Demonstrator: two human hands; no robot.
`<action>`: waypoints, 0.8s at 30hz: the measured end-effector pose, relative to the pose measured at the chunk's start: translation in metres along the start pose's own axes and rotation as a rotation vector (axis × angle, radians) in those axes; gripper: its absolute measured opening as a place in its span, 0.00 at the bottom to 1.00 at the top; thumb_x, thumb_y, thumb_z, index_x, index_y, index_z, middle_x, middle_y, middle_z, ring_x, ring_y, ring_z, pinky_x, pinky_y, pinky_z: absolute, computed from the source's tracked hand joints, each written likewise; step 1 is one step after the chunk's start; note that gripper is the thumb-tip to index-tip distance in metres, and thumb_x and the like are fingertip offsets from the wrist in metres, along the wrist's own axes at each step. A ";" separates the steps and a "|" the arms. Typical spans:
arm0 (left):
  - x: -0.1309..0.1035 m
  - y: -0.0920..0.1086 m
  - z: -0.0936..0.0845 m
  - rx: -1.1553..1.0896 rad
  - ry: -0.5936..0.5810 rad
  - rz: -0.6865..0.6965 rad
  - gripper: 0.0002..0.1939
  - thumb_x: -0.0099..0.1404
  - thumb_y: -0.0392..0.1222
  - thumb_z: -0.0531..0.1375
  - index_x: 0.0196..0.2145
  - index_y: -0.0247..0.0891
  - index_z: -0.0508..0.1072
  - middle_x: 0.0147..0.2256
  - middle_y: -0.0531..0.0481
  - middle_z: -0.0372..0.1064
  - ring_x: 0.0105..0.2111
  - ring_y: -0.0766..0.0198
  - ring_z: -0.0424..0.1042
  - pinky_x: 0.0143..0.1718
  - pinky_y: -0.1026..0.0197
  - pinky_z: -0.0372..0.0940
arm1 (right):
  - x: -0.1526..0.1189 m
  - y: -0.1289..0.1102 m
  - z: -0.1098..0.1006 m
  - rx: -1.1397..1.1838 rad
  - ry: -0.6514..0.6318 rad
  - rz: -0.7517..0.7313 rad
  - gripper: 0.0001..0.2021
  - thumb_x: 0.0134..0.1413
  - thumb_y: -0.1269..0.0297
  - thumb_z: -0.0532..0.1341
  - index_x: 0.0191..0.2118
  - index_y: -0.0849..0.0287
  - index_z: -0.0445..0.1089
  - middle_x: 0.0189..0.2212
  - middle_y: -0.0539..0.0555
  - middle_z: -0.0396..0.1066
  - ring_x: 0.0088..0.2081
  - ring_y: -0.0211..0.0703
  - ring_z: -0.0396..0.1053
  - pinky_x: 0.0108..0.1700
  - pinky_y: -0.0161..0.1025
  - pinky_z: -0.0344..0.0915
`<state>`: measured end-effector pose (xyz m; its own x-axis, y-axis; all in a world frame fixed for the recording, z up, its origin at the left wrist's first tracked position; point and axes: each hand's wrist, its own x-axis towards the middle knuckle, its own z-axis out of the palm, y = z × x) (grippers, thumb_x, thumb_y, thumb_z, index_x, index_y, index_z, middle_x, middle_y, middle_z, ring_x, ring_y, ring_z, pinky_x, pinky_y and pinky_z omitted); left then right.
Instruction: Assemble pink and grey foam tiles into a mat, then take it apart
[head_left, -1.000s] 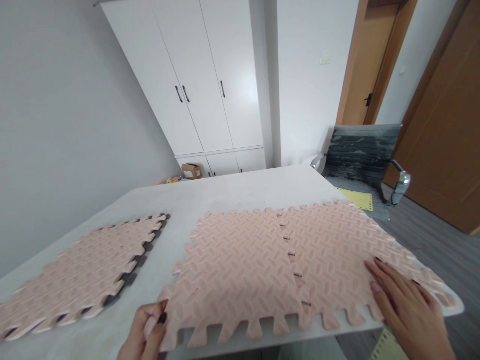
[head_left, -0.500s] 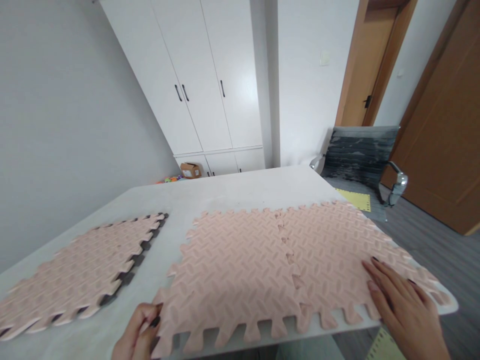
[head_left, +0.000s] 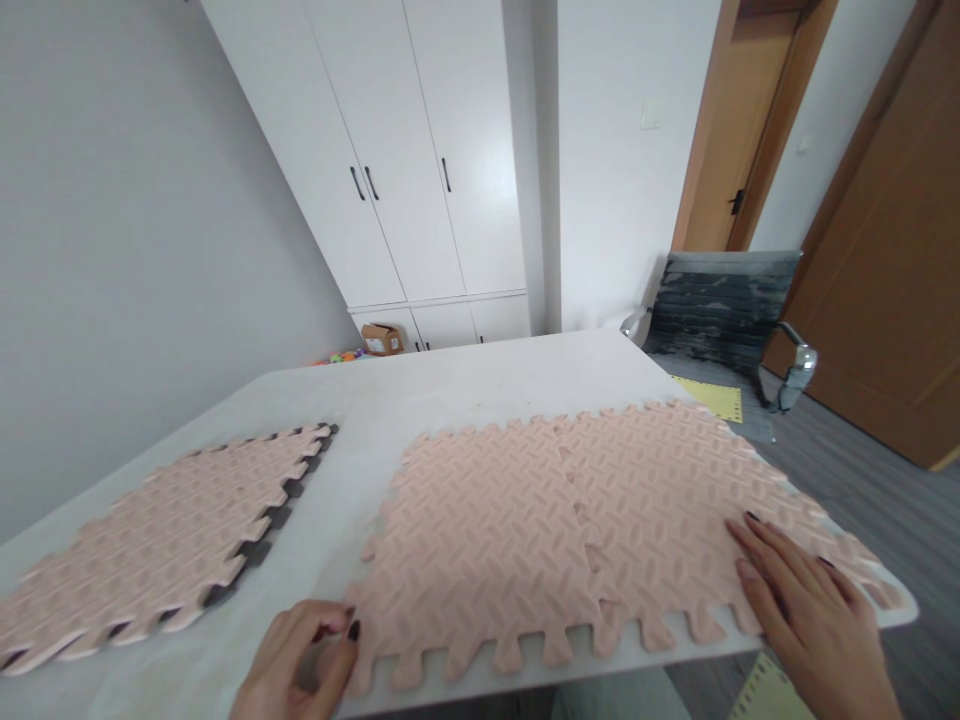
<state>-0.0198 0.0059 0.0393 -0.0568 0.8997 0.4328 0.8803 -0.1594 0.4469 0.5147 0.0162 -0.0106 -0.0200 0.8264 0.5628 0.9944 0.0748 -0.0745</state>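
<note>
Your left hand [head_left: 304, 665] has shoved the left foam tile [head_left: 480, 545] rightward, fingers pinching its near corner at seven o'clock; the seam gaps are now closed. Your right hand [head_left: 806, 610] lies flat and open on the right foam tile [head_left: 675, 480] at four o'clock on the table [head_left: 450, 385].
</note>
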 end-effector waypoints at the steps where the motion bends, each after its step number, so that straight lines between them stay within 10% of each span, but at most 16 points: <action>1: 0.001 0.002 0.000 0.024 0.018 0.033 0.10 0.56 0.50 0.59 0.33 0.42 0.69 0.33 0.52 0.70 0.37 0.59 0.70 0.37 0.61 0.67 | 0.000 0.000 -0.001 0.000 0.000 -0.001 0.24 0.62 0.54 0.45 0.60 0.53 0.58 0.59 0.53 0.61 0.57 0.51 0.60 0.54 0.51 0.55; 7: 0.015 0.059 0.012 0.074 0.076 0.279 0.13 0.61 0.45 0.57 0.44 0.42 0.71 0.44 0.47 0.72 0.45 0.59 0.72 0.44 0.59 0.70 | 0.000 -0.003 -0.002 -0.008 0.009 0.017 0.24 0.62 0.53 0.44 0.60 0.52 0.58 0.58 0.53 0.61 0.58 0.50 0.59 0.53 0.51 0.55; 14: 0.017 0.169 0.078 0.119 -0.225 0.601 0.25 0.63 0.43 0.54 0.58 0.38 0.62 0.57 0.43 0.64 0.56 0.58 0.64 0.55 0.55 0.64 | 0.000 -0.002 -0.002 -0.018 0.005 0.001 0.23 0.62 0.54 0.45 0.60 0.52 0.58 0.58 0.53 0.61 0.58 0.50 0.59 0.53 0.51 0.54; 20: -0.015 0.190 0.141 0.218 -0.107 0.630 0.45 0.56 0.62 0.57 0.62 0.28 0.55 0.61 0.33 0.56 0.61 0.44 0.56 0.56 0.49 0.62 | 0.002 -0.003 -0.004 -0.001 0.013 -0.004 0.23 0.62 0.55 0.45 0.60 0.52 0.58 0.58 0.52 0.61 0.58 0.49 0.60 0.55 0.51 0.54; 24: -0.026 0.198 0.156 0.252 -0.076 0.471 0.43 0.56 0.55 0.59 0.62 0.27 0.56 0.61 0.33 0.56 0.61 0.43 0.56 0.57 0.46 0.62 | 0.002 -0.003 -0.002 0.008 0.008 0.010 0.24 0.62 0.54 0.45 0.60 0.51 0.58 0.58 0.52 0.62 0.57 0.50 0.60 0.54 0.52 0.55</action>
<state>0.2297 0.0138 -0.0055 0.3973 0.7826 0.4792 0.8886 -0.4585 0.0122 0.5123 0.0161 -0.0077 -0.0097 0.8225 0.5687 0.9937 0.0715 -0.0866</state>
